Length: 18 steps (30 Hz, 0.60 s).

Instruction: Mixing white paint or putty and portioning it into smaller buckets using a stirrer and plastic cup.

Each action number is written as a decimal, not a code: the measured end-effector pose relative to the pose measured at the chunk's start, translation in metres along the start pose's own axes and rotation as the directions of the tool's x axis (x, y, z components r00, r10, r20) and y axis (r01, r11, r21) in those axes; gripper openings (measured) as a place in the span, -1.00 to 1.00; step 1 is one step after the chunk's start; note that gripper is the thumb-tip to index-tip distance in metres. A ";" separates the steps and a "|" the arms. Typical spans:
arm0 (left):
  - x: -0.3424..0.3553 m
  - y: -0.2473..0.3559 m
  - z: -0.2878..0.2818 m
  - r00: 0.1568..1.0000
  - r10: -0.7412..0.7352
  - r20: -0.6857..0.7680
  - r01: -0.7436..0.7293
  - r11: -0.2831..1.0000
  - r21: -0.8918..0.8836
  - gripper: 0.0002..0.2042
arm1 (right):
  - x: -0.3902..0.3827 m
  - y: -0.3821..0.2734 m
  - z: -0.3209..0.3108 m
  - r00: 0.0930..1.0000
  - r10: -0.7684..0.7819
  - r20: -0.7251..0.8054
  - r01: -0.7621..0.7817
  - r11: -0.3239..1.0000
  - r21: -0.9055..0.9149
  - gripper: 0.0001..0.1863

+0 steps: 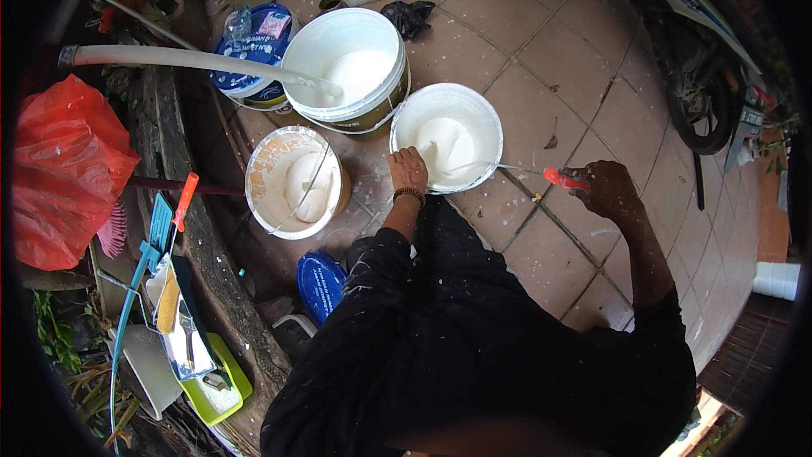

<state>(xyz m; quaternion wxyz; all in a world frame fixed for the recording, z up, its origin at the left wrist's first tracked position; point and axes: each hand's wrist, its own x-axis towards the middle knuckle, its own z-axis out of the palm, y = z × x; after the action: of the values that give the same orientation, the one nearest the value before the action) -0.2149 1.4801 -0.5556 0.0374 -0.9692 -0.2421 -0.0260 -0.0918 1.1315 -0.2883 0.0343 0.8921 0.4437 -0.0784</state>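
Lit by soft daylight, clear at centre, curved and blackened toward the rim, blurred at bottom middle.

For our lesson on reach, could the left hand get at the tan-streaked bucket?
Probably yes: the left hand, at the rim of the right-hand bucket, is close by, and nothing seems to stand between it and the tan-streaked bucket.

Two hands [408, 171] [599, 189], three open buckets [381, 38] [414, 114] [269, 156], two lids [322, 288] [266, 48]
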 end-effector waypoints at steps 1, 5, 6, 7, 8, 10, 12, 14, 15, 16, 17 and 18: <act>0.000 0.000 0.001 1.000 0.001 -0.007 -0.001 1.000 0.001 -0.84 | -0.002 0.000 0.004 1.000 -0.003 -0.008 0.003 1.000 -0.007 -0.63; -0.003 -0.002 0.007 1.000 -0.021 -0.021 0.020 0.998 -0.054 -0.85 | -0.004 0.005 0.010 0.999 -0.017 -0.028 0.018 0.999 0.027 -0.62; -0.003 -0.003 0.009 0.999 -0.025 -0.022 0.023 0.997 -0.076 -0.85 | -0.003 0.006 0.010 1.000 0.005 0.007 -0.006 0.999 0.052 -0.62; -0.001 -0.004 0.008 0.999 -0.025 -0.032 0.023 0.997 -0.076 -0.85 | -0.004 0.008 0.015 1.000 0.006 -0.002 -0.006 0.999 0.048 -0.62; 0.001 -0.003 0.006 0.999 -0.038 -0.027 0.035 0.994 -0.108 -0.84 | -0.006 0.015 0.026 0.999 -0.018 -0.030 0.019 0.998 0.059 -0.61; 0.011 -0.005 0.002 0.998 -0.057 -0.032 0.053 0.989 -0.136 -0.84 | -0.006 0.024 0.045 0.997 -0.047 -0.069 0.052 0.997 0.065 -0.61; 0.019 -0.007 -0.004 0.996 -0.060 -0.059 0.049 0.984 -0.172 -0.83 | -0.001 0.026 0.064 0.994 -0.062 -0.091 0.072 0.992 0.106 -0.60; 0.023 -0.009 -0.014 0.995 -0.070 -0.067 0.059 0.987 -0.149 -0.84 | 0.001 0.019 0.070 0.992 -0.081 -0.094 0.089 0.992 0.086 -0.59; 0.026 -0.010 -0.021 0.995 -0.050 -0.086 0.035 0.986 -0.166 -0.83 | 0.006 0.017 0.073 0.998 -0.052 -0.019 0.053 0.995 0.080 -0.59; 0.033 -0.016 -0.031 0.992 -0.040 -0.119 0.019 0.985 -0.171 -0.83 | 0.014 0.012 0.074 0.999 -0.034 0.037 0.031 0.997 0.070 -0.59; 0.036 -0.018 -0.036 0.992 -0.023 -0.122 0.007 0.991 -0.132 -0.83 | 0.016 0.003 0.066 1.000 -0.016 0.027 0.014 0.998 0.065 -0.66; 0.036 -0.011 -0.039 0.991 -0.004 -0.131 -0.008 0.996 -0.094 -0.83 | 0.011 0.003 0.071 0.988 -0.083 -0.127 0.101 0.984 0.146 -0.69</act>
<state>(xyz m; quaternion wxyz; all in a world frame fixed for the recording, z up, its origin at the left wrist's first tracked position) -0.1892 1.5031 -0.5132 0.0076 -0.9663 -0.2366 -0.1008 -0.0904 1.1291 -0.3606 -0.0644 0.8737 0.4785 -0.0593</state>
